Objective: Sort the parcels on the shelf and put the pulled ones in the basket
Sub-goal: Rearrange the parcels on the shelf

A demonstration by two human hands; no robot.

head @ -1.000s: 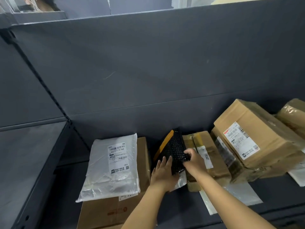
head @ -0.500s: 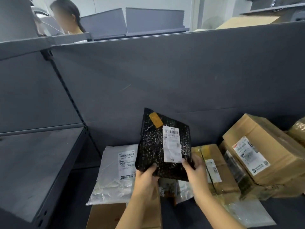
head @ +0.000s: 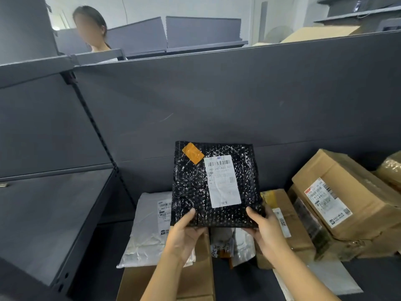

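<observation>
I hold a black bubble-wrap parcel (head: 195, 187) upright in front of me, above the shelf, its white label and an orange tape patch facing me. My left hand (head: 184, 235) grips its lower left edge, thumb on the front. My right hand (head: 264, 231) grips the lower right corner the same way. Beneath it on the dark shelf (head: 238, 283) lie a white poly bag (head: 147, 231) on a flat brown box (head: 191, 281), a small clear bag (head: 240, 244) and taped brown boxes (head: 288, 220). No basket is in view.
A large labelled carton (head: 351, 192) leans on other boxes at the right. A grey back panel (head: 217, 94) rises behind the shelf, and a bare side shelf (head: 47, 218) sits at the left. A person (head: 93, 29) stands beyond the panel.
The black parcel has been pulled up from between the boxes, turned label-side toward me and raised closer. Both hands shifted to its lower corners.
</observation>
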